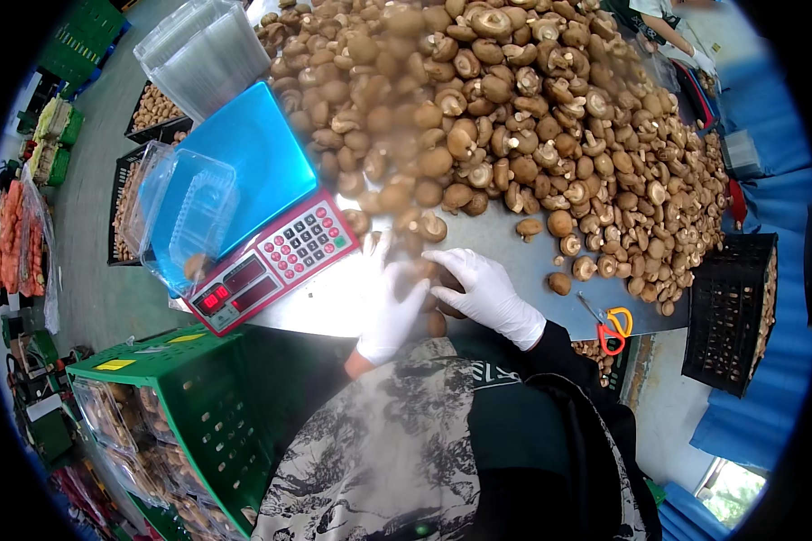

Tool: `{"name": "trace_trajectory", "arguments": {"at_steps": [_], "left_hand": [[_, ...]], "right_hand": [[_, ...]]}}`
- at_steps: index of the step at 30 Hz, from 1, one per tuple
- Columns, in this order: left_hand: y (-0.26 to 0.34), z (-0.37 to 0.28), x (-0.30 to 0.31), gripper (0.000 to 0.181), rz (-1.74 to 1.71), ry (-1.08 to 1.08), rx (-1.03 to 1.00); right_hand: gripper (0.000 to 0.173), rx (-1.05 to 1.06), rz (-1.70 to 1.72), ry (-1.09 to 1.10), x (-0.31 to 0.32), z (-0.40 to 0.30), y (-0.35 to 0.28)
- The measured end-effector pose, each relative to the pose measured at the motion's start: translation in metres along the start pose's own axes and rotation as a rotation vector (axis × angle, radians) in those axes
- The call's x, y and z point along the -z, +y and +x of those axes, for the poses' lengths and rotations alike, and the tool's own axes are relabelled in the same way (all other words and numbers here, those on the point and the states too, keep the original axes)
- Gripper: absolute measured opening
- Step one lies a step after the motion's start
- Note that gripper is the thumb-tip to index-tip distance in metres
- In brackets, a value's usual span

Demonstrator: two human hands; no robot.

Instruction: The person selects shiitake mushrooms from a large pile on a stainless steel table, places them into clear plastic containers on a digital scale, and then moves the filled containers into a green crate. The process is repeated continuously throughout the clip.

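A large heap of shiitake mushrooms [528, 122] covers the far part of a metal table [480, 230]. Near the table's front edge, my left hand [389, 304] and my right hand [487, 291], both in white gloves, are cupped around several mushrooms. Blur and glare hide how firmly either hand touches them. To the left stands a digital scale [271, 260] with a blue pan and a lit display. An open clear plastic clamshell box [203, 196] lies on the pan with a mushroom in it. Scissors [609, 324] with orange and yellow handles lie right of my right hand.
Stacked clear plastic boxes [203, 54] stand behind the scale. A green crate [223, 406] holding packed boxes is at the lower left. A black crate [727, 311] stands at the right, and black crates of mushrooms [152, 111] at the left. A co-worker's gloved hand [704, 62] shows at upper right.
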State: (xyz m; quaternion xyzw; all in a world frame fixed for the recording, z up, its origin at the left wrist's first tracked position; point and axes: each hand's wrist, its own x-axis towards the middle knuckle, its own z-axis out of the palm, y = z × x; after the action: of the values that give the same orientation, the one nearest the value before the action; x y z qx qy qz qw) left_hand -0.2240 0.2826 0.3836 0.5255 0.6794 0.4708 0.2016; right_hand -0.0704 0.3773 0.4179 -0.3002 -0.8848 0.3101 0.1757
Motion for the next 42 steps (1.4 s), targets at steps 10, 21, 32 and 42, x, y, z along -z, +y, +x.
{"name": "trace_trajectory", "arguments": {"at_steps": [10,21,32,42], "left_hand": [[-0.002,-0.028,0.037,0.060,0.135,0.013,0.045],[-0.005,-0.042,0.002,0.055,0.235,-0.254,-0.181],[-0.014,-0.039,-0.001,0.065,0.202,-0.153,0.029],[-0.009,-0.004,-0.009,0.066,-0.099,-0.070,0.102]], "right_hand": [[0.034,-0.640,-0.578,-0.786,0.150,-0.153,0.025],[0.063,0.194,-0.050,0.009,-0.003,0.073,0.021],[0.052,0.312,-0.143,-0.270,0.021,0.015,0.039],[0.042,-0.052,0.376,-0.043,0.015,-0.018,0.046]]}}
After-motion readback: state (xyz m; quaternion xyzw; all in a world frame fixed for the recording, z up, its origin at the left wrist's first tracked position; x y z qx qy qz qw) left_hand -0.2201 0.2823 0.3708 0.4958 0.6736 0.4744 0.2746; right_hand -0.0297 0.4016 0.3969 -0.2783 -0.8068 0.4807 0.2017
